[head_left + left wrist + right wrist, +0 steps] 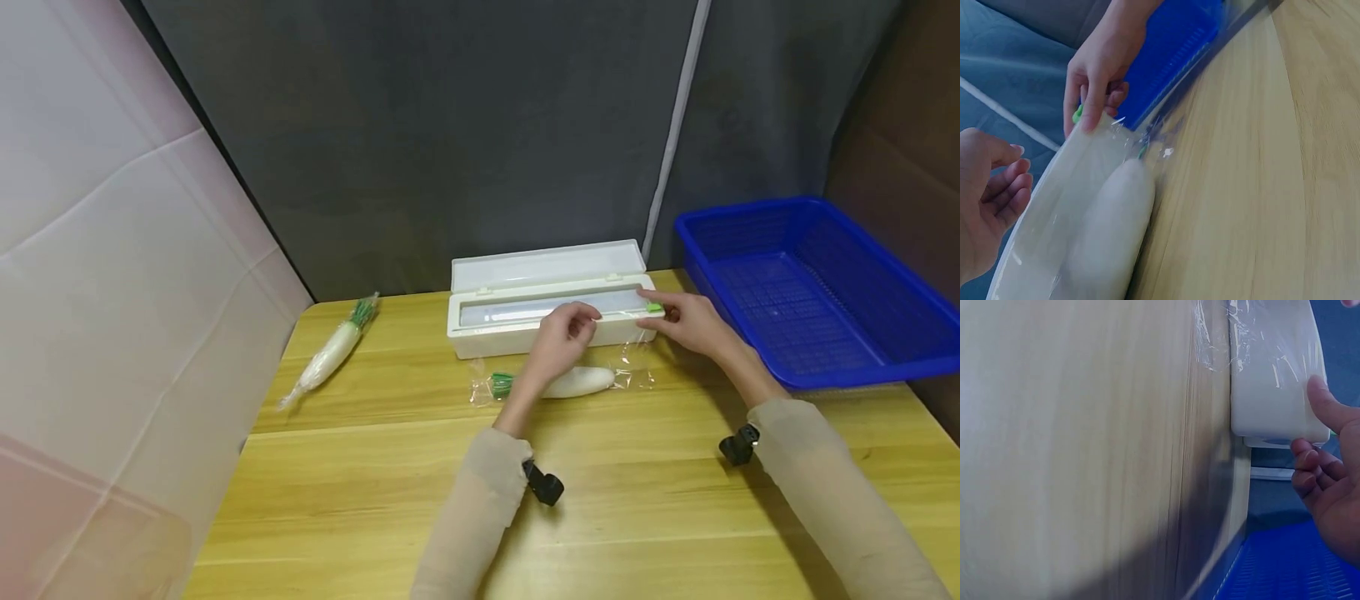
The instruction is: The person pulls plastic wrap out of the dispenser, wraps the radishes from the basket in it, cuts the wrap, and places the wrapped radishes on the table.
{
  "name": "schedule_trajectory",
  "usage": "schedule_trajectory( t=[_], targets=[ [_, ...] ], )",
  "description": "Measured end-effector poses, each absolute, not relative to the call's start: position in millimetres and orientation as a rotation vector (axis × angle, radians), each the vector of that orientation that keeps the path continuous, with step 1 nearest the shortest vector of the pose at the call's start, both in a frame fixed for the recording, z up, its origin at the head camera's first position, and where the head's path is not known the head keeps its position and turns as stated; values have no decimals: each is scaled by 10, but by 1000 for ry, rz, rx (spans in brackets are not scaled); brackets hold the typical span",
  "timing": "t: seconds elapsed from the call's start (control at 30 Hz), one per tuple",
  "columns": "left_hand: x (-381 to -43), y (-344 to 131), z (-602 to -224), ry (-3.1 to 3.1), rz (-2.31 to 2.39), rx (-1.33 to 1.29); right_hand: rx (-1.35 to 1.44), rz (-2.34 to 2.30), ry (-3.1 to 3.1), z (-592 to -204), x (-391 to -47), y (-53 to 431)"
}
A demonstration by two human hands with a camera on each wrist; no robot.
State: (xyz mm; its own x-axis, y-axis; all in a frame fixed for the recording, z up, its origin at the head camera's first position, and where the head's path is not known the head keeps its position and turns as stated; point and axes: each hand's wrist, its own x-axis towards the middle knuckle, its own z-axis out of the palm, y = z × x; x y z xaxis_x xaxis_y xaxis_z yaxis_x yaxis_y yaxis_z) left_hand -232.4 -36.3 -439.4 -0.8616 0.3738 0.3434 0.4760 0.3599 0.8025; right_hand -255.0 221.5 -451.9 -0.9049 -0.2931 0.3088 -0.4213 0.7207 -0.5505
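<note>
A white cling film dispenser (491,343) stands toward the back of the table, its lid (547,267) raised. My right hand (692,321) grips its right end, thumb on the front face, beside the green slider (654,307). Over the front edge hovers my left hand (558,340), its fingers loosely curled; between them nothing shows in the left wrist view. Just in front of the dispenser lies a white radish (583,382) with green stems, partly behind my left hand in the head view. Clear film (633,375) sticks out past both its ends.
Another white radish (328,360), wrapped in film with twisted ends, lies at the table's left. A blue plastic basket (780,279) stands at the right, close to my right forearm. A dark grey panel (420,150) rises behind the table (360,500).
</note>
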Motion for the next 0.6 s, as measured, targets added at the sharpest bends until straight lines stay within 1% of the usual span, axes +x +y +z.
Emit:
schedule_trajectory(
  t=[0.2,0.6],
  targets=[
    [-2385,-192,-4429,-2480,-1515,-813,542,980,-2747,-4512,-2557,2183],
    [-2531,46,-4400,-2484,-1316,-896,547,967,-2774,-4505,-2587,2131]
  ],
)
